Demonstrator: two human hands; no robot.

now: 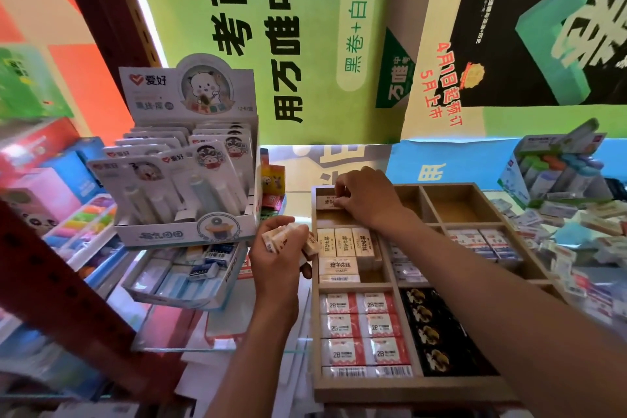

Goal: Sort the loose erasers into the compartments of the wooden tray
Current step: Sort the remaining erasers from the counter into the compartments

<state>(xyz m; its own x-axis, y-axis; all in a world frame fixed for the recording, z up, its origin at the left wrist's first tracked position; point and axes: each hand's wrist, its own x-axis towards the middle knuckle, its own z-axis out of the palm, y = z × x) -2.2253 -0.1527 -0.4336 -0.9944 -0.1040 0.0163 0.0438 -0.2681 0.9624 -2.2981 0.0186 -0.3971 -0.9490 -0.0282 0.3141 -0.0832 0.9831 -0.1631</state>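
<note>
The right hand (364, 198) reached across the wooden tray (368, 388) to its far left compartment, fingers curled onto a cream eraser (326, 202) lying at the back there, apparently seating it in place. The left hand (283, 253) hovered just outside the tray's left wall, fingers wrapped round a small stack of cream erasers (291, 239), held close, probably as a supply for the right hand to draw from.

In the compartment just nearer, more cream erasers sat in a row (346, 243) with one lying crosswise in front, so like seemed to be going with like. Nearest the person, the left compartment was packed with red-and-white 2B erasers (364, 332), and beside it lay black-wrapped erasers (431, 332). Two far right compartments looked empty.

To the right of the tray, a jumbled pile of loose erasers (576, 237) waited, not yet sorted. To the left stood a cardboard display box of carded stationery (183, 163), above a box of blue-and-white erasers (190, 271). Green posters with large lettering (258, 27) hung behind.
</note>
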